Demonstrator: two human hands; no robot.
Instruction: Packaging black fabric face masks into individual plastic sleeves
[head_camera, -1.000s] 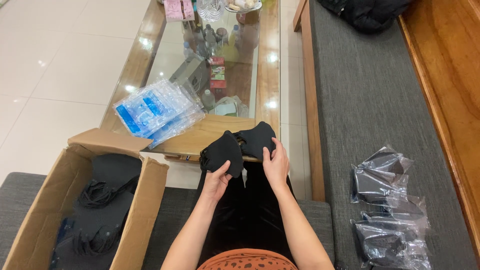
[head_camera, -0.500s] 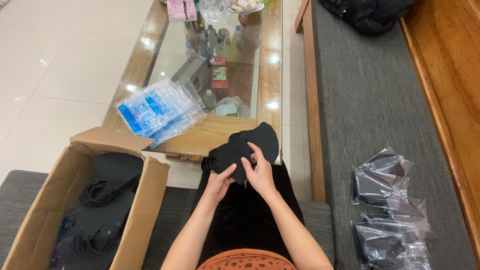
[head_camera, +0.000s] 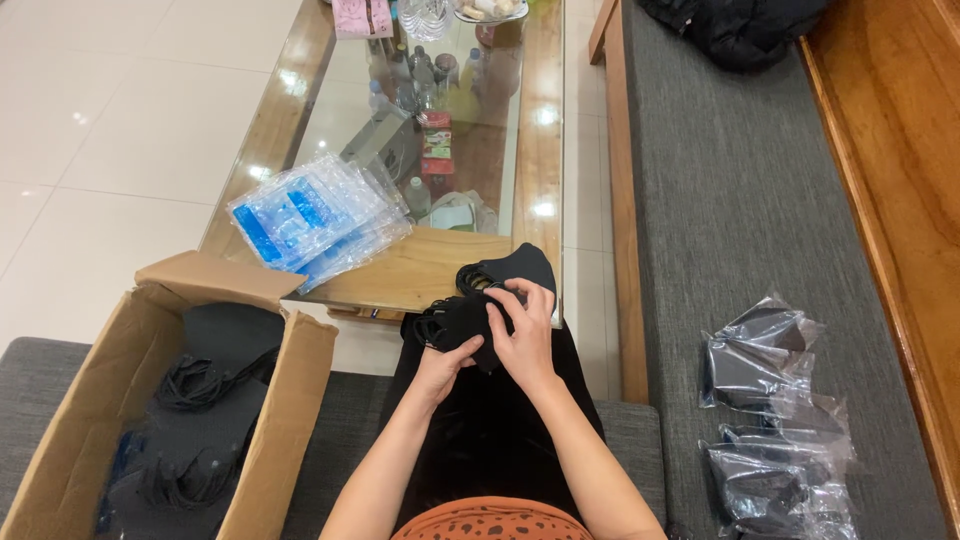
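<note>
Where the grey sofa seat begins at the far left, an open cardboard box (head_camera: 150, 400) holds a heap of black masks with thin ear loops. Just beyond it, a stack of clear plastic bags (head_camera: 315, 215) with blue printing lies on the near end of the glass-topped coffee table (head_camera: 540, 150). Over the person's lap, the left hand (head_camera: 440, 365) is curled under a bundle of black face masks (head_camera: 480, 305), gripping its lower edge. These masks are matte black, soft and curved, folded together, with cord loops bunched at the top left. The right hand (head_camera: 520, 335) lies over the bundle, fingers closed on its upper side. Farther right, on the grey cushion, bagged black masks (head_camera: 775, 420) lie in a loose pile.
</note>
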